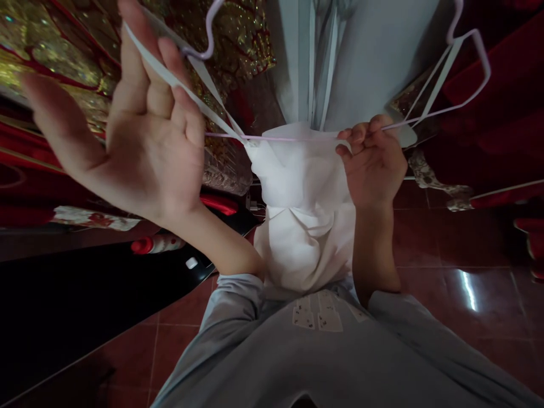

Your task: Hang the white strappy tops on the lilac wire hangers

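A pale purple hanger (pixel 293 137) spans the space in front of me. From its bar hangs a white garment (pixel 293 181) with thin straps. My left hand (pixel 153 153) is turned palm up, thumb and fingers spread. A white strap (pixel 170 76) runs taut across those fingers, looped over them near the hanger's left shoulder. My right hand (pixel 374 158) pinches the hanger bar toward its right end. Another strap (pixel 440 82) lies over the hanger's right shoulder. Fabric folds hide the lower part of the garment.
Sparkling gold and red garments (pixel 55 51) hang at the left, dark red ones (pixel 505 107) at the right. Grey-blue cloth (pixel 374 51) hangs ahead. On a black tabletop (pixel 106 289) at left lie a red-capped bottle (pixel 157 244) and a small white case (pixel 191 263). Red tiles (pixel 425 238) cover the floor.
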### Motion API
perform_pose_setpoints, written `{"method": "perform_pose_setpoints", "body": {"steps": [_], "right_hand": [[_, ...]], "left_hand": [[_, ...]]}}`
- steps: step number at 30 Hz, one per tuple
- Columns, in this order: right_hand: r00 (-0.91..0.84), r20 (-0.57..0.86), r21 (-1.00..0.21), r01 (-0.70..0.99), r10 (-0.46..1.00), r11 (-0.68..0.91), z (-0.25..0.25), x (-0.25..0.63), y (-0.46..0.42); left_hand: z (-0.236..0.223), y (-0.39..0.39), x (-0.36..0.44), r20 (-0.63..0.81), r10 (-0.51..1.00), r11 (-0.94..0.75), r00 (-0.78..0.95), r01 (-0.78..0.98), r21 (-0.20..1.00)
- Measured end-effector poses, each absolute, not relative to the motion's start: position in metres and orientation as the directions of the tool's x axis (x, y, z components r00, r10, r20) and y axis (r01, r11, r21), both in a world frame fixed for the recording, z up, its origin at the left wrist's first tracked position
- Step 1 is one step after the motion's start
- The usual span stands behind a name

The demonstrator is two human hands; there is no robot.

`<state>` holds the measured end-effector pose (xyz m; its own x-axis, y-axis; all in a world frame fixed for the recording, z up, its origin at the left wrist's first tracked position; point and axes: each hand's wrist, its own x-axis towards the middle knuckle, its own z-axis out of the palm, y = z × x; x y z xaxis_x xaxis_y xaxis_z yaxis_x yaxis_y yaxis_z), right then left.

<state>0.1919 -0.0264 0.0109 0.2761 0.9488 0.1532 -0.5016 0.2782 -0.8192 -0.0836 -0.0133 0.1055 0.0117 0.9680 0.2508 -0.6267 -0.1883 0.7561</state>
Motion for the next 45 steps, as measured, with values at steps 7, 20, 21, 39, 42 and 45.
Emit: {"method": "perform_pose_setpoints", "body": {"steps": [7, 20, 21, 39, 42, 45], "right_hand": [[0.295, 0.139, -0.814, -0.51, 0.946, 0.278, 0.013, 0.195, -0.03], [0.365, 0.248, -0.799, -0.446, 0.897, 0.403, 0.016, 0.184, -0.034], [0.366, 0.254, -0.802, -0.439, 0.895, 0.406, 0.016, 0.185, -0.034], [0.821, 0.414, -0.844, 0.186, 0.393, 0.502, 0.013, 0.228, -0.037], [0.789, 0.48, -0.836, 0.28, 0.383, 0.472, 0.006, 0.25, -0.031], [0.654, 0.403, -0.907, 0.196, 0.64, 0.372, 0.001, 0.256, -0.026]], "left_hand": [[0.09, -0.025, -0.077, 0.239, 0.947, -0.305, -0.215, -0.365, 0.88], [0.028, -0.016, -0.006, -0.063, 0.949, -0.144, -0.309, -0.603, 0.785], [0.029, -0.016, -0.005, -0.09, 0.952, -0.117, -0.293, -0.618, 0.777], [0.028, -0.021, -0.001, 0.205, 0.946, -0.307, -0.251, -0.486, 0.818], [0.024, -0.02, -0.001, 0.228, 0.948, -0.313, -0.222, -0.522, 0.794], [0.02, -0.02, -0.001, 0.241, 0.95, -0.311, -0.198, -0.566, 0.763]]}}
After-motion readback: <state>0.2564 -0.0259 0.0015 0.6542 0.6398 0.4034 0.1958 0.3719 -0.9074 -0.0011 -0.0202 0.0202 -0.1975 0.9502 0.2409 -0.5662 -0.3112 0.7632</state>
